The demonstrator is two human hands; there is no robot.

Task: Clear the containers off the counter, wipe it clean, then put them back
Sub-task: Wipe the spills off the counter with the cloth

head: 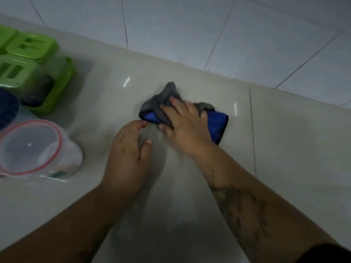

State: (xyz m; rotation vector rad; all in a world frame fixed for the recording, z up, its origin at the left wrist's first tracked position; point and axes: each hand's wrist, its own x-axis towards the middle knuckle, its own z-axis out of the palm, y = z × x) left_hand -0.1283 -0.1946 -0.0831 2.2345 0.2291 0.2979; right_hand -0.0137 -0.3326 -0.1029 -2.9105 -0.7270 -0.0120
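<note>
From the head camera, two bare hands are over a glossy pale counter [284, 149] that meets a tiled wall [247, 35] along its far edge.

One cloth [218, 126], blue on one face and grey on the other, lies bunched on the counter near the middle of the view, a little short of the wall. The right hand [184, 124] lies on top of it, palm down. Its fingers [175, 102] are bent over the crumpled grey folds and grasp them, and the thumb is tucked at the cloth's near edge.

The left hand [127, 150] is just beside the cloth's left end. Its fingers are loosely curled and hold nothing. The forefinger tip is at the blue corner, though contact cannot be told.

The containers are grouped at the left edge, well apart from the cloth. Three green containers [31, 46] sit close together towards the wall, and the nearest one shows a dark mass at its side. One clear container [28, 149] with a red ring round its lid stands nearer the person. Between these, one dark blue object [8, 109] is cut off by the frame.
</note>
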